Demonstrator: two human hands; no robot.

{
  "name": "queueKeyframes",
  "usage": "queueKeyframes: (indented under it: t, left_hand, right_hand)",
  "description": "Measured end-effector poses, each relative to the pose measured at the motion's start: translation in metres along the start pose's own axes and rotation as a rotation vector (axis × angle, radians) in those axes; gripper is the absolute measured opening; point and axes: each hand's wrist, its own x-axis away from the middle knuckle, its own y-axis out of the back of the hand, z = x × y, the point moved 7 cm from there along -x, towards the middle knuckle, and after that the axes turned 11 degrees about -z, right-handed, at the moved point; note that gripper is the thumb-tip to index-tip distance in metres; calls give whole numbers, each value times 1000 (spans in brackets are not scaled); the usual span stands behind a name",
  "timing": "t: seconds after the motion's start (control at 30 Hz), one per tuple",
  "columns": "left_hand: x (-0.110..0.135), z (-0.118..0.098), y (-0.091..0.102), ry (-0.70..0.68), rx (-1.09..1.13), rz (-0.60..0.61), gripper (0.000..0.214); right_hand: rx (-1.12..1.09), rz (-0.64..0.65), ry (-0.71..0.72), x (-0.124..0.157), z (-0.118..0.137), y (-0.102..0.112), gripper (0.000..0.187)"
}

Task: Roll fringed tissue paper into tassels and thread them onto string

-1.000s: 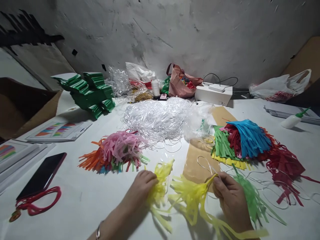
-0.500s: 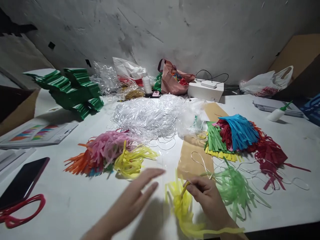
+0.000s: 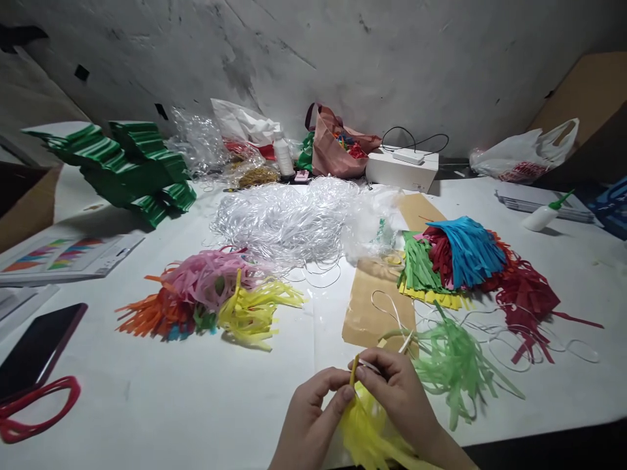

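Observation:
Both hands meet at the front of the table on a yellow paper tassel (image 3: 365,424). My left hand (image 3: 316,411) pinches its narrow twisted top between thumb and forefinger. My right hand (image 3: 399,388) grips the same top from the other side, and a white cord (image 3: 405,343) runs out by its fingers. The tassel's loose strips hang below the hands, partly covered by them. Just right of my right hand lies a light green tassel (image 3: 455,369) among loops of white string. Behind the hands is a sheet of brown paper (image 3: 377,307).
Orange, pink and yellow tassels (image 3: 210,287) lie left. Blue, green and red fringed paper (image 3: 475,254) lies right. A heap of shiny white string (image 3: 289,222) spreads behind. Red-handled scissors (image 3: 42,414) and a phone (image 3: 42,352) are at left. A glue bottle (image 3: 541,217) stands far right.
My left hand, open and apart before, has moved right and closed on the yellow tassel's top. My right hand keeps its hold. The view has shifted slightly.

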Motion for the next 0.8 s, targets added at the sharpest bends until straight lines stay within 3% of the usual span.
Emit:
queueKeyframes:
  t: [0.27, 0.8]
  left_hand:
    - [2, 0, 2, -78, -84, -56, 20]
    - [1, 2, 1, -74, -78, -59, 20]
  right_hand:
    - [-34, 3, -88, 0, -10, -2, 23]
    - [-3, 25, -76, -1, -9, -2, 22]
